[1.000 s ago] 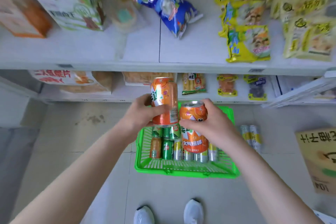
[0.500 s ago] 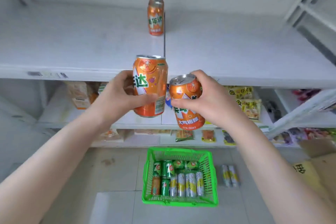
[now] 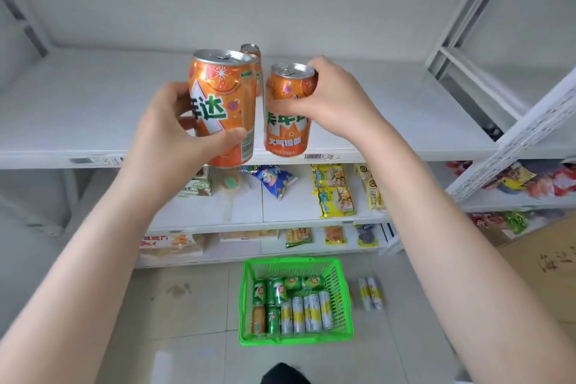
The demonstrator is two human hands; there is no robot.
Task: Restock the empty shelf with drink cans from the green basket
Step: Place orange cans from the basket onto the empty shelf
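My left hand (image 3: 174, 137) grips an upright orange drink can (image 3: 223, 103), held over the front edge of the white top shelf (image 3: 93, 109). Close to its right, my right hand (image 3: 330, 100) holds a second orange can (image 3: 285, 121) from above and behind, also near the shelf's front edge. A third orange can (image 3: 251, 51) stands further back on the shelf, mostly hidden behind the left can. Down on the floor sits the green basket (image 3: 343, 299) with several green, orange and yellow-and-silver cans lying in it.
Two yellow-and-silver cans (image 3: 369, 293) lie on the floor right of the basket. Lower shelves carry snack packs (image 3: 335, 190) and a blue bag (image 3: 271, 178). A white perforated shelf upright (image 3: 514, 137) slants at the right. A cardboard box (image 3: 548, 268) stands at the far right.
Both hands have risen with their orange cans from above the basket to the top shelf's front edge, and the view tilted up with them. The cans now overlap the can at the back.
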